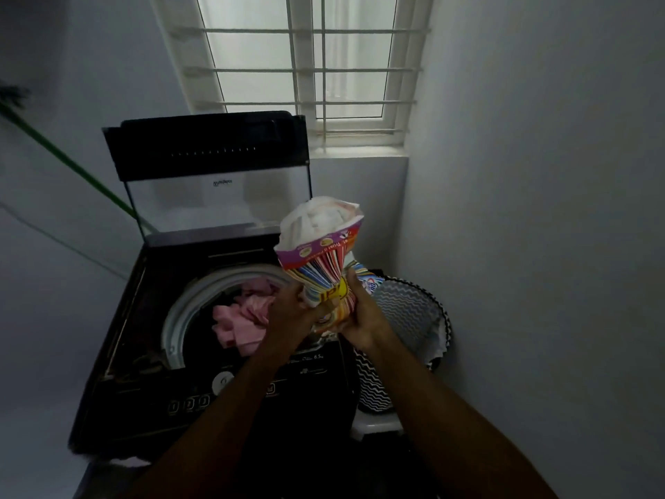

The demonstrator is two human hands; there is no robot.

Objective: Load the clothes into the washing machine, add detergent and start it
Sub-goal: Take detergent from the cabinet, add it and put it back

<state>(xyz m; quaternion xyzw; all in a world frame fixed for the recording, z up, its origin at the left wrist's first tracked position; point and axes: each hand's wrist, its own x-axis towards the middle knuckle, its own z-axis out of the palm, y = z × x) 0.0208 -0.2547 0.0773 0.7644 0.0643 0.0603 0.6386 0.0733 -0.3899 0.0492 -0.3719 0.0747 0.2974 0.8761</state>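
Both of my hands are wrapped around one crinkled, brightly striped plastic detergent bag (325, 271), which I hold upright above the front right corner of the washing machine. My left hand (291, 311) grips the bag's lower part from the nine o'clock side with curled fingers, and my right hand (361, 315) clasps it from the three o'clock side, thumb pressed against the printed front. The bag's mouth is open at twelve o'clock, showing its pale inner lining.

At nine o'clock from the bag sits the dark top-loading washing machine (144, 354), its glass-panelled lid (212, 163) raised upright against the wall. Inside the round grey-rimmed drum (180, 311) lie crumpled pink clothes (241, 322). A row of buttons and a round white dial on the control panel (190, 403) shows at seven o'clock, partly crossed by my left forearm.

At four o'clock, just beside the machine, stands a black-and-white zigzag-patterned laundry basket (410, 311) on a white stool (374, 424). At twelve o'clock, a white-framed window with bars (306, 70) lets in light. A green pole (68, 162) leans along the left wall.
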